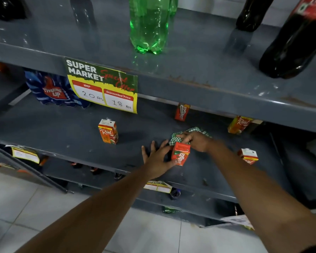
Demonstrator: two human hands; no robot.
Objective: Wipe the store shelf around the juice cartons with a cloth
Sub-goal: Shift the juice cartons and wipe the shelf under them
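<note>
The grey middle shelf [62, 128] carries several small juice cartons. A red carton [180, 153] stands near the shelf's front, slightly tilted. My left hand [156, 158] lies beside it with the fingers spread and the thumb against the carton's lower side. My right hand [196, 141] is just behind the carton, closed on a green-and-white patterned cloth [192, 131] that rests on the shelf; its fingertips touch the carton's top. Other cartons stand at the left [108, 131], the back [181, 112], the back right [240, 125] and the right front [248, 156].
A yellow price sign [102, 86] hangs from the upper shelf's edge [208, 92]. Above stand a green bottle [150, 24] and dark cola bottles [295, 42]. A blue Thums Up pack [53, 90] sits at the back left. Lower shelves hold bottles; the floor is white tile.
</note>
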